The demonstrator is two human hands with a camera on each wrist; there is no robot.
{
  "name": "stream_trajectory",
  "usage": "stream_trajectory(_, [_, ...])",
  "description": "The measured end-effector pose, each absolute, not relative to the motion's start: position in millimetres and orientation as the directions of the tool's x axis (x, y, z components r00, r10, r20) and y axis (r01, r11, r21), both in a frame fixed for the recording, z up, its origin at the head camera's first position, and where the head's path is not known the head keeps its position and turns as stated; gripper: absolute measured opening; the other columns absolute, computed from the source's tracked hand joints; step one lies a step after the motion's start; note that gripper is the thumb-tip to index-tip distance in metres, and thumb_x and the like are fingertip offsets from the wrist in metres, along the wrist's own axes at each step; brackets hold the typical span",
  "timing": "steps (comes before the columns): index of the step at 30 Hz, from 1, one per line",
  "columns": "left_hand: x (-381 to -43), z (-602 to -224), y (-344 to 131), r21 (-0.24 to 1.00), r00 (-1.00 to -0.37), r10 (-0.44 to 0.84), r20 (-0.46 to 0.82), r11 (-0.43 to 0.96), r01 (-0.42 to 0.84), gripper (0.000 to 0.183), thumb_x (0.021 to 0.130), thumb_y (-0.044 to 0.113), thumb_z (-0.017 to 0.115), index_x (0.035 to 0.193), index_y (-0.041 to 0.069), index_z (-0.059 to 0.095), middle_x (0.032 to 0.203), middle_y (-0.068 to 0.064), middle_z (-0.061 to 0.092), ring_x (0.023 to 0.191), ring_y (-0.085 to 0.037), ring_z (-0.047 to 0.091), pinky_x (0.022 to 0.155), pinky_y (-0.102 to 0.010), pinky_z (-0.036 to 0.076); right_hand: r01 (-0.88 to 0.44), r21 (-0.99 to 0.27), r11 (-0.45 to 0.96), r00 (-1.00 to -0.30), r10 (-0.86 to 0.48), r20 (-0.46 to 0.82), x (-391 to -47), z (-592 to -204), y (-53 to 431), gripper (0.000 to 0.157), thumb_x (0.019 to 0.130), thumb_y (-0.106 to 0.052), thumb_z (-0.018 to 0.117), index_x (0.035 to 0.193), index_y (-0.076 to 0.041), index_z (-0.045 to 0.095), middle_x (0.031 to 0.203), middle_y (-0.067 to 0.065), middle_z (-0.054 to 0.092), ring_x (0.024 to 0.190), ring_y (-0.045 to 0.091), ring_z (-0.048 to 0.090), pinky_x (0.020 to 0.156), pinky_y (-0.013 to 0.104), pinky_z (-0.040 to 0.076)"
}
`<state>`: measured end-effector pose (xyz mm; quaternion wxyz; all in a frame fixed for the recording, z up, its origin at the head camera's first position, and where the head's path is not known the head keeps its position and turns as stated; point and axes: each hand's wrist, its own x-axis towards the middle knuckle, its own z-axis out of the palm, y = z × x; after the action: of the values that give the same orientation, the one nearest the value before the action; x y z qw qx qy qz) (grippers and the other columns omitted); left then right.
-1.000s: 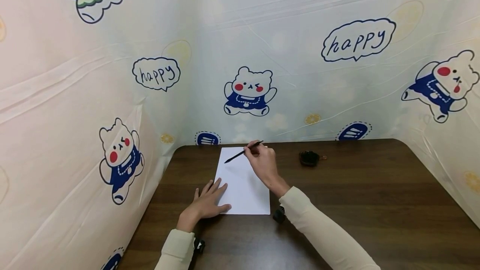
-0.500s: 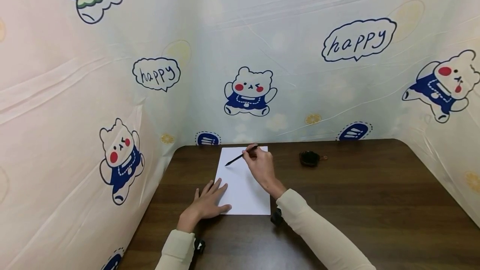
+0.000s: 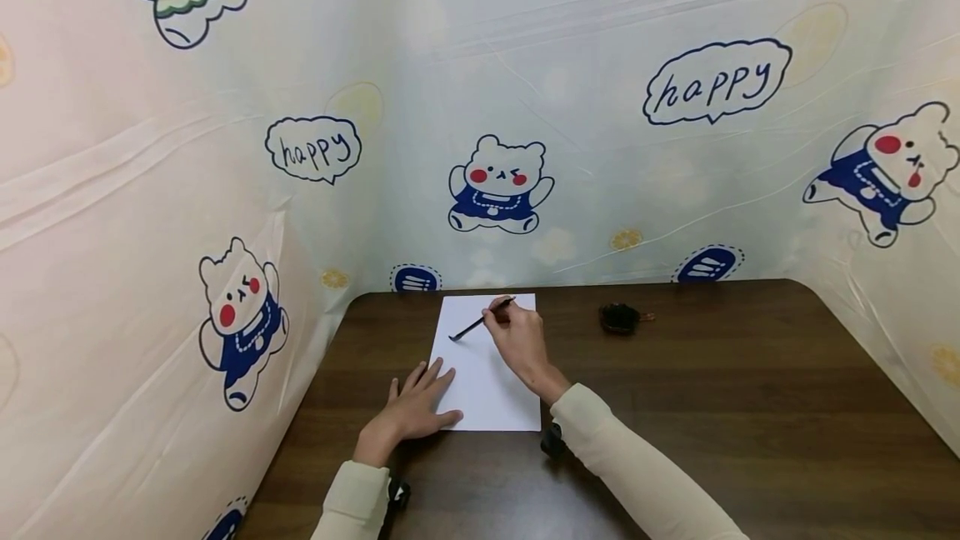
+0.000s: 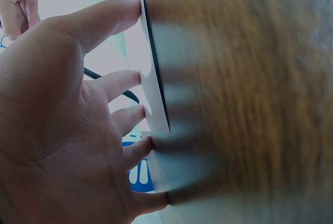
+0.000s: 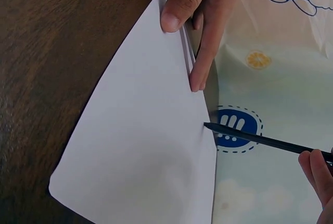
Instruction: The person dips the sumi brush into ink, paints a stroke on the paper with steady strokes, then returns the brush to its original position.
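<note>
**Pinched the pen [image 3: 467,328] slantwise over the paper [image 3: 491,394], tip to the lower left**

Gripped the pen in the right hand [image 3: 519,342], just below the centre of the head view, with thumb and fingers bent closely round the shaft. Ran the long axis there from upper right to lower left, aiming the far end past the fingers to the upper right and the tip at the upper left part of the paper. Could not tell whether tip and paper met; saw a tiny dark hook at the tip, too small to read.

In the right wrist view, pointed the tip left and slightly up, with the shaft nearly level from the right edge to just right of centre.

Had the paper's long sides running up and down the head view.

Spread the left hand [image 3: 411,408] at the paper's lower left, fingers straight and well apart, gripping nothing. Touched the paper with the thumb, high in the left wrist view, and reached the table [image 3: 712,407] with the little finger, low in that frame.

Saw a black thing [image 3: 619,318] on the table, right of the paper in the head view, and a printed curtain [image 3: 405,198] behind.
</note>
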<state>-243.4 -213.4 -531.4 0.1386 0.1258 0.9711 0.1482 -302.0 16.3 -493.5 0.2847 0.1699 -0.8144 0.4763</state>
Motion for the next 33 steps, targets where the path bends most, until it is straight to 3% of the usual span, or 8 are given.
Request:
stream_trajectory(26, [-242.5,-529.6,-213.1,0.353,-0.925,0.299,-0.232,0.913,0.207,0.084,0.097,0.058,0.07,0.166,0.02,0.04,0.18,-0.01,0.02,0.165,-0.043,0.012,0.122,-0.083,0.003,-0.516,-0.674,0.529,-0.806,-0.033,0.59,-297.4,-493.0,15.6,0.01,0.101,-0.013,0.073,0.098,-0.005,0.078,0.088,0.009,0.081,0.079,0.017,0.079,0.069,0.029,0.064])
stream_trajectory(33, [-249.6,-548.4,-221.3,0.392,-0.927,0.322,-0.191,0.891,0.228,0.089,0.095,0.072,0.064,0.167,0.026,0.039,0.18,-0.01,0.017,0.165,-0.045,0.008,0.118,-0.087,-0.002,-0.528,-0.662,0.532,-0.797,-0.041,0.603,-297.1,-491.5,19.8,0.009,0.101,-0.012,0.072,0.098,-0.005,0.077,0.088,0.009,0.08,0.078,0.016,0.079,0.068,0.027,0.063])
